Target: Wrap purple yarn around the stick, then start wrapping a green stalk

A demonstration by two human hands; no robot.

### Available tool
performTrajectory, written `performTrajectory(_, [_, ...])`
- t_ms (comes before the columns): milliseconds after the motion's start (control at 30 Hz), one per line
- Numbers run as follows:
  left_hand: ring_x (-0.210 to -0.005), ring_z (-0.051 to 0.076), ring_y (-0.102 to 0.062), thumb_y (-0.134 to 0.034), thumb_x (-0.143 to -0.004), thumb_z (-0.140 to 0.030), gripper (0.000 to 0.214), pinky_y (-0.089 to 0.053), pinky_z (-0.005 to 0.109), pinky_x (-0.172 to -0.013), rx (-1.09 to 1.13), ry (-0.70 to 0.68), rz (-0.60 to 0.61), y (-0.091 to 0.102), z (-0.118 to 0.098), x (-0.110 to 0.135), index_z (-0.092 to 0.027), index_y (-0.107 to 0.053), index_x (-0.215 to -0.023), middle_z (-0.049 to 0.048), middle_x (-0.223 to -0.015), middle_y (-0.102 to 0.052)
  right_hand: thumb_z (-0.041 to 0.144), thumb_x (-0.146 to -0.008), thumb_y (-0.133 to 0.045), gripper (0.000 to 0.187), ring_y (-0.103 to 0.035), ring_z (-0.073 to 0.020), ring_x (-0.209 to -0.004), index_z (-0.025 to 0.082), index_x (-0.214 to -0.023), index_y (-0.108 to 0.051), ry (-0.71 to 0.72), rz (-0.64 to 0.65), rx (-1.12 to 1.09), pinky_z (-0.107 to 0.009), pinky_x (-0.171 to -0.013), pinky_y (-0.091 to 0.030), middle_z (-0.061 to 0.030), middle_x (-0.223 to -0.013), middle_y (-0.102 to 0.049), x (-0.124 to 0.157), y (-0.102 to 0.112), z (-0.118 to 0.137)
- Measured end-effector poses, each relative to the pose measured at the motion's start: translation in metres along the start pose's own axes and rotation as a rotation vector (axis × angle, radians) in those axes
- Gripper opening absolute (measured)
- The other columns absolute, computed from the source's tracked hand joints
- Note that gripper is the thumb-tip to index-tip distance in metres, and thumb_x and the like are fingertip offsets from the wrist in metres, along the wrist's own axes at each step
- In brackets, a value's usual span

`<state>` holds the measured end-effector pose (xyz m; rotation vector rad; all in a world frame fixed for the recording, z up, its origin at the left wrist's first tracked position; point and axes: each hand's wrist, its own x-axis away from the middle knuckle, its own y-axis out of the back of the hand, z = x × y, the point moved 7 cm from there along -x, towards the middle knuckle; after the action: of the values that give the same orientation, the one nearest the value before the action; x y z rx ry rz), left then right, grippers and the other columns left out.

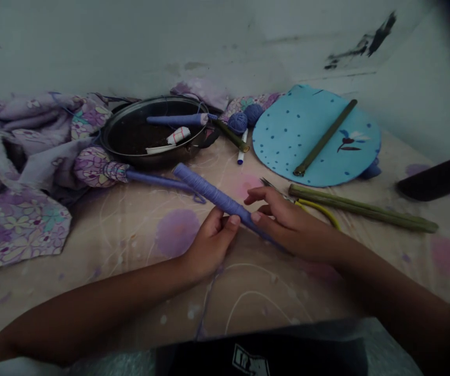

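A stick wrapped in purple yarn [209,192] slants across the middle of the bedsheet. My left hand [209,241] pinches it from below, thumb and fingers closed around its middle. My right hand [287,222] grips the same stick just to the right, fingers curled over its lower end. A thin purple yarn strand [205,308] trails down from the stick toward me. Another yarn-wrapped stick [158,180] lies on the sheet just behind the held one.
A dark metal pan [130,137] holds a third wrapped stick and a white object. Two purple yarn balls [244,119], a marker [242,150], a blue paper fan [314,136] with a bamboo stick, loose green sticks [361,209] and scissors [275,189] lie behind. Floral cloth [24,172] is bunched left.
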<state>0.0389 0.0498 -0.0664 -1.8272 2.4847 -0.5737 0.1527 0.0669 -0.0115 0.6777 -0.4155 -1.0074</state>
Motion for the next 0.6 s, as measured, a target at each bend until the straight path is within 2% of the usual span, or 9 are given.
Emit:
performTrajectory(100, [-0.040, 0.005, -0.025, -0.051, -0.085, -0.043, 0.026, -0.019, 0.019, -0.038, -0.027, 0.004, 0.009, 0.0009, 0.0016, 0.0010, -0.020, -0.044, -0.094, -0.0098, -0.051, -0.031, 0.041, -0.092, -0.032, 0.031, -0.056, -0.0133, -0.065, 0.018, -0.090, -0.054, -0.048, 0.240, -0.024, -0.027, -0.059, -0.042, -0.0060, -0.085, -0.062, -0.0010, -0.0056, -0.0078])
performTrajectory(133, [-0.040, 0.005, -0.025, -0.050, -0.085, -0.043, 0.025, -0.019, 0.019, -0.038, -0.034, -0.002, 0.005, 0.0012, 0.0013, 0.0012, -0.020, -0.043, -0.091, -0.0097, -0.051, -0.031, 0.041, -0.092, -0.033, 0.032, -0.053, -0.0123, -0.060, 0.018, -0.083, -0.054, -0.040, 0.263, -0.023, -0.026, -0.056, -0.040, -0.0041, -0.077, -0.061, -0.0015, -0.0065, -0.0079])
performTrajectory(167, [-0.040, 0.004, -0.025, -0.050, -0.085, -0.043, 0.025, -0.020, 0.019, -0.038, -0.040, -0.008, -0.002, 0.0015, 0.0007, 0.0013, -0.019, -0.043, -0.088, -0.0096, -0.051, -0.030, 0.041, -0.091, -0.036, 0.031, -0.051, -0.0120, -0.058, 0.018, -0.081, -0.054, -0.031, 0.240, -0.007, -0.026, -0.055, -0.038, -0.0029, -0.074, -0.060, -0.0024, -0.0058, -0.0078])
performTrajectory(300, [-0.042, 0.005, -0.029, -0.050, -0.085, -0.040, 0.023, -0.024, 0.019, -0.039, -0.069, -0.013, -0.050, 0.0031, -0.0029, 0.0021, -0.018, -0.043, -0.084, -0.0088, -0.052, -0.032, 0.040, -0.087, -0.048, 0.023, -0.051, -0.0135, -0.063, 0.018, -0.089, -0.054, 0.039, -0.013, 0.164, -0.026, -0.058, -0.035, -0.0026, -0.076, -0.059, -0.0042, -0.0003, -0.0026])
performTrajectory(467, [-0.040, 0.005, -0.025, -0.050, -0.085, -0.040, 0.023, -0.019, 0.020, -0.038, -0.097, 0.025, -0.052, 0.0024, -0.0041, 0.0026, -0.018, -0.045, -0.092, -0.0095, -0.050, -0.030, 0.036, -0.087, -0.047, 0.020, -0.055, -0.0190, -0.074, 0.017, -0.091, -0.053, 0.062, -0.168, 0.356, -0.029, -0.063, -0.037, -0.0074, -0.086, -0.061, -0.0033, -0.0021, -0.0039])
performTrajectory(600, [-0.040, 0.005, -0.025, -0.049, -0.086, -0.039, 0.024, -0.017, 0.021, -0.040, -0.128, 0.001, -0.066, 0.0037, -0.0038, 0.0017, -0.017, -0.047, -0.095, -0.0097, -0.048, -0.031, 0.035, -0.086, -0.049, 0.020, -0.055, -0.0214, -0.077, 0.016, -0.086, -0.055, 0.112, -0.309, 0.523, -0.030, -0.061, -0.039, -0.0101, -0.087, -0.059, -0.0018, 0.0031, -0.0030])
